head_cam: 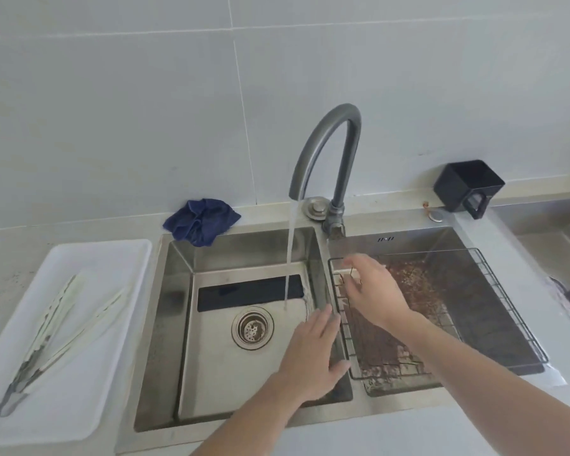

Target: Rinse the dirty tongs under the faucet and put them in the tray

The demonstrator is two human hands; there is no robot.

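Tongs (51,337) lie in our white tray (125,258), water running. Our left hand (310,360) and right hand (372,287) are spread and hold nothing. We should reach up and turn the faucet (326,153) off gently.

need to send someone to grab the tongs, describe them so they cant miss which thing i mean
Start at the double steel sink with the running faucet, then look to the white tray on the counter left of it. The tongs lie inside it: long, pale-armed, joined at a grey metal hinge nearest the viewer. Nothing else is in the tray.
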